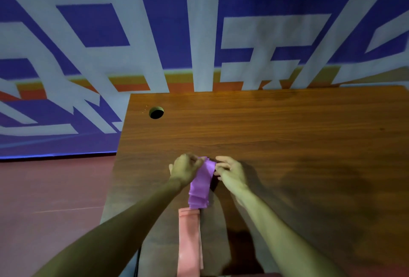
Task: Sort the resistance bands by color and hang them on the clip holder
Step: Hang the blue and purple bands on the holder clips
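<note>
Pinching far end of purple band [200,186] with left hand [186,169], fingers curling round its left edge. Gripping right edge of same end with right hand [232,173], fingers bent and clamping on band. Holding both hands close together, band end between them, over near middle of table [287,132]. Letting rest of purple band trail toward body in several stacked layers, near end reaching far end of pink band [190,243]; not possible to tell whether touching or just apart. Leaving pink band lying flat and lengthwise at near edge of table, between forearms, touched by neither hand. Showing round hole [156,112] near far left corner of table, well apart from hands. Showing blue-and-white banner [199,22] behind table and red floor [44,199] at left.
</note>
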{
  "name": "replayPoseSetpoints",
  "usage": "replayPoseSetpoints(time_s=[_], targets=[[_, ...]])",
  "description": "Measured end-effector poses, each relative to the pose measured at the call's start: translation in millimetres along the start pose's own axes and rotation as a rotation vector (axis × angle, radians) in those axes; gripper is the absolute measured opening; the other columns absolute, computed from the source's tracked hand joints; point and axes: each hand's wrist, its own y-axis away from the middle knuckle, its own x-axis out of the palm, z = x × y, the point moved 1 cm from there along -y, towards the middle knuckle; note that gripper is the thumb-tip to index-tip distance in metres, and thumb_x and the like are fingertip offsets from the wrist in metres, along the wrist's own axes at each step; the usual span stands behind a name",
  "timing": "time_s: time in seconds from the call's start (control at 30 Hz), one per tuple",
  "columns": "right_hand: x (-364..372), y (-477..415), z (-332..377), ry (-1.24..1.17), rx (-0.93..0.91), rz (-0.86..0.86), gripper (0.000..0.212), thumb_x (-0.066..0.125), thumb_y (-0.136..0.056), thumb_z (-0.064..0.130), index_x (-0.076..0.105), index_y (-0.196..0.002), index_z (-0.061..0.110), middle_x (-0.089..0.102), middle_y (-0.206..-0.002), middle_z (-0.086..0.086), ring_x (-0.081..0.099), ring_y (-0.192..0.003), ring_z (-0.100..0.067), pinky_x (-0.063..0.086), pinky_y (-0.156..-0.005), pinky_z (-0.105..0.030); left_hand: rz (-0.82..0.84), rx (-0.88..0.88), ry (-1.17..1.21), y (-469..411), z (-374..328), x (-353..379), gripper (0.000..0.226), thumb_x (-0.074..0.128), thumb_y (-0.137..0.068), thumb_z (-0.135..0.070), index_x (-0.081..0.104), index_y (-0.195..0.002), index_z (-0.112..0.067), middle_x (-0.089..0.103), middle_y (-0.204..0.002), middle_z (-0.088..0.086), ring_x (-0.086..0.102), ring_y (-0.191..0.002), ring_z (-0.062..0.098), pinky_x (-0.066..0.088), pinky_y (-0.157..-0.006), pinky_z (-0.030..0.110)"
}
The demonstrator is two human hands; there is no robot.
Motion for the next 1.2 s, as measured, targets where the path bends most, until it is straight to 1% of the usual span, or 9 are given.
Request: replayPoseSetpoints(time_s=[0.1, 0.27, 0.4, 0.5, 0.6, 0.73, 0.87, 1.0, 1.2], targets=[[-15, 10, 27, -0.01, -0.087, 0.013, 0.025, 0.052, -0.092, -0.001, 0.061, -0.107, 0.017, 0.066, -0.081, 0.0, 0.064, -0.063, -0.01, 0.05, -0.063, -0.017, -0.028, 0.094, -0.044, 12, -23, -25, 0.03, 0.057, -0.09, -0.049, 0.068, -0.094, -0.021, 0.069, -0.093, -0.003, 0.056, -0.095, 0.015, 0.024, -0.082, 0.031], [-43, 27, 88, 0.042, -0.241, 0.05, 0.016, 0.053, -0.091, -0.003, 0.066, -0.095, 0.007, 0.063, -0.066, -0.002, 0.058, -0.046, -0.001, 0.046, -0.05, -0.013, -0.072, 0.258, -0.056, 24, -68, -72, 0.021, 0.063, -0.088, -0.043, 0.061, -0.073, -0.028, 0.061, -0.071, -0.012, 0.061, -0.089, 0.017, 0.037, -0.087, 0.036], [-71, 47, 145, 0.108, -0.378, 0.059, 0.017, 0.055, -0.092, 0.0, 0.065, -0.082, 0.01, 0.063, -0.062, -0.004, 0.058, -0.045, -0.005, 0.044, -0.048, -0.016, -0.053, 0.475, -0.097, 37, -116, -116, 0.026, 0.057, -0.093, -0.037, 0.06, -0.069, -0.03, 0.062, -0.071, -0.01, 0.056, -0.076, 0.014, 0.047, -0.083, 0.04], [-93, 59, 185, 0.233, -0.489, 0.025, 0.015, 0.061, -0.09, 0.013, 0.068, -0.078, 0.019, 0.063, -0.061, 0.002, 0.06, -0.051, -0.008, 0.049, -0.055, -0.022, -0.028, 0.63, -0.222, 52, -159, -147, 0.024, 0.049, -0.098, -0.034, 0.066, -0.088, -0.021, 0.066, -0.086, -0.002, 0.058, -0.083, 0.018, 0.043, -0.084, 0.038], [-115, 70, 223, 0.343, -0.621, -0.092, 0.006, 0.064, -0.089, 0.023, 0.066, -0.084, 0.025, 0.065, -0.073, 0.008, 0.062, -0.067, -0.008, 0.047, -0.062, -0.018, -0.044, 0.748, -0.318, 73, -205, -174, 0.028, 0.042, -0.101, -0.032, 0.066, -0.097, -0.017, 0.066, -0.095, 0.0, 0.055, -0.089, 0.016, 0.03, -0.087, 0.037], [-134, 81, 273, 0.154, -0.733, 0.034, 0.018, 0.061, -0.092, 0.015, 0.065, -0.108, 0.021, 0.068, -0.101, 0.006, 0.064, -0.095, -0.012, 0.054, -0.084, -0.026, -0.069, 0.903, -0.311, 102, -259, -211, 0.026, 0.041, -0.101, -0.032, 0.057, -0.081, -0.028, 0.058, -0.08, -0.009, 0.051, -0.079, 0.007, 0.027, -0.088, 0.037], [-149, 99, 312, -0.063, -0.751, 0.233, 0.022, 0.052, -0.095, 0.011, 0.07, -0.107, 0.015, 0.073, -0.102, -0.005, 0.067, -0.098, -0.016, 0.052, -0.091, -0.029, -0.083, 0.98, -0.232, 121, -299, -243, 0.024, 0.044, -0.1, -0.031, 0.06, -0.085, -0.02, 0.058, -0.079, -0.009, 0.051, -0.076, 0.007, 0.036, -0.088, 0.039], [-169, 117, 346, -0.181, -0.809, 0.272, 0.025, 0.048, -0.097, 0.01, 0.064, -0.102, -0.008, 0.066, -0.088, -0.015, 0.062, -0.081, -0.02, 0.052, -0.076, -0.027, -0.098, 0.999, -0.081, 140, -333, -271, 0.024, 0.05, -0.099, -0.027, 0.061, -0.077, -0.025, 0.056, -0.072, -0.014, 0.05, -0.071, 0.004, 0.042, -0.075, 0.026], [-196, 134, 390, -0.272, -0.882, 0.246, 0.02, 0.056, -0.093, 0.009, 0.066, -0.106, -0.002, 0.066, -0.087, -0.008, 0.06, -0.075, -0.015, 0.049, -0.068, -0.025, -0.111, 1.019, 0.061, 159, -372, -300, 0.022, 0.052, -0.098, -0.021, 0.066, -0.08, -0.019, 0.062, -0.072, -0.01, 0.053, -0.069, 0.002, 0.043, -0.067, 0.016]])
